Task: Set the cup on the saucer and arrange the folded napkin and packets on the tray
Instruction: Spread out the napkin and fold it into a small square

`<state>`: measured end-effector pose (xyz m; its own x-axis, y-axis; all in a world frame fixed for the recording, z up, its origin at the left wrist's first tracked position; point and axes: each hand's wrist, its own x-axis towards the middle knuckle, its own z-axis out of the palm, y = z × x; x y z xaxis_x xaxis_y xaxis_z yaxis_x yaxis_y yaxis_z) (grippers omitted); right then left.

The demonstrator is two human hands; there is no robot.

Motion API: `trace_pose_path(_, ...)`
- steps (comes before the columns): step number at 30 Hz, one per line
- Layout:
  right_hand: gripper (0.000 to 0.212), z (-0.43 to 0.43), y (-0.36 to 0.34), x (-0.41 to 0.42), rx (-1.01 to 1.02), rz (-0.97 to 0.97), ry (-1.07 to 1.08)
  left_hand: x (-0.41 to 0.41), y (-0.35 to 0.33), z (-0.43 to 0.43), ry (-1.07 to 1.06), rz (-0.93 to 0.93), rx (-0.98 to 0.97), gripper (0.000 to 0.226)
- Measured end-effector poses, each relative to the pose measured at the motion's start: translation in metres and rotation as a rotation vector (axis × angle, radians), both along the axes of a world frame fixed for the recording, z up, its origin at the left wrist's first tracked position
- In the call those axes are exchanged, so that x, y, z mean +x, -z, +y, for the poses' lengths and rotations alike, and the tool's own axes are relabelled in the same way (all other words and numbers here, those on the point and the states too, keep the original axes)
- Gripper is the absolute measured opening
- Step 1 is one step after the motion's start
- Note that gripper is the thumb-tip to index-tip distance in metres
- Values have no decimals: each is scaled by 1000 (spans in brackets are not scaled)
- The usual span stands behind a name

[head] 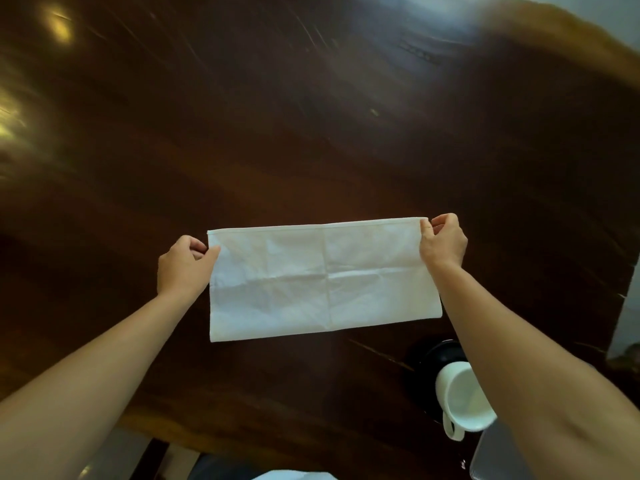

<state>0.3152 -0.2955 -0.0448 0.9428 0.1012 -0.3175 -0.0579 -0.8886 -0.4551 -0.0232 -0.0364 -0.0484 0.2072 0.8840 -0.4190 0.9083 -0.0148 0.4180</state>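
A white cloth napkin (322, 278), folded into a long rectangle with visible creases, is stretched out above the dark wooden table (311, 133). My left hand (183, 268) pinches its upper left corner and my right hand (443, 242) pinches its upper right corner. A white cup (460, 400) with a handle stands at the lower right, partly hidden by my right forearm. A dark saucer (436, 355) lies just behind the cup, mostly covered by the arm. No packets are in view.
A grey flat surface (491, 455), possibly a tray, shows at the bottom right corner under my right arm. The table's near edge runs along the bottom left, with floor below it. Something white (294, 475) peeks in at the bottom edge.
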Motion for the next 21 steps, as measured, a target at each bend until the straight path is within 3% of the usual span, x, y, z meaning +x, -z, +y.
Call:
trace_pose_path(4,52,-11,-11,-9,-194,135,4,-20,-2,-23,-2,83,-72,28)
trace_pose_path(7,63,-31,-14,-29,-268,250,-40,-30,-7,-45,-22,113,-99,29)
trace_pose_path(10,51,-52,-15,-47,-303,286,-62,-39,-11,-66,-59,119,-98,28)
trace_pose_path(15,51,-79,-15,-66,-360,335,-8,-52,-13,-85,-194,56,-183,25)
trace_pose_path(19,20,-86,-17,-69,-294,283,40,-60,-15,-98,-289,-28,-237,22)
trace_pose_path(21,18,-90,-18,-71,-242,277,128,-64,-15,-104,-328,-54,-248,24)
